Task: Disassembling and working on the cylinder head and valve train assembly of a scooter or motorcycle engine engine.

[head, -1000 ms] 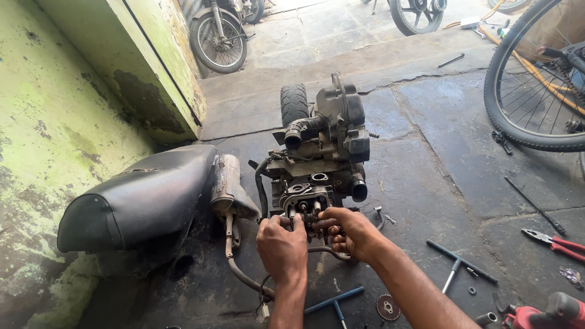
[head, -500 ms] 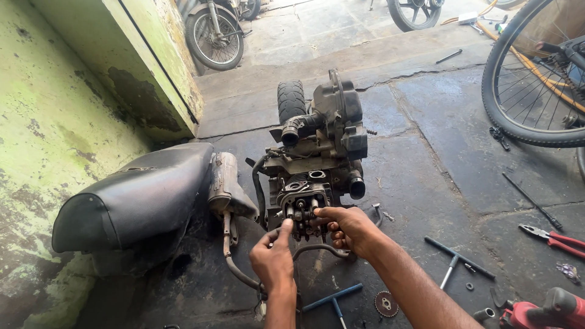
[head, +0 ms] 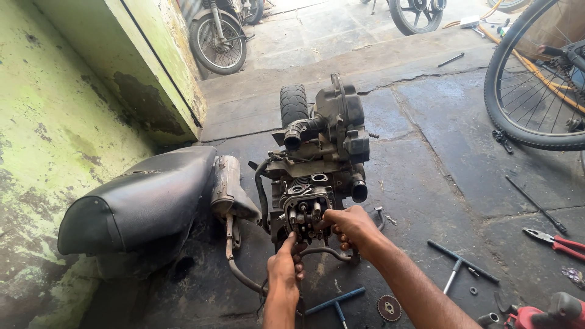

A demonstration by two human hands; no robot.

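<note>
Head view: both hands, left hand (head: 285,261) and right hand (head: 351,226), touch engine (head: 317,176).

Two bare forearms enter from the bottom edge. No sleeves show, no gloves, no watch, no ring or band to be seen. Left hand (head: 285,263): slim wrist, short nails. Right hand (head: 352,226): broader forearm, knuckles ridged. Dark grime on the fingers (head: 337,214).
</note>
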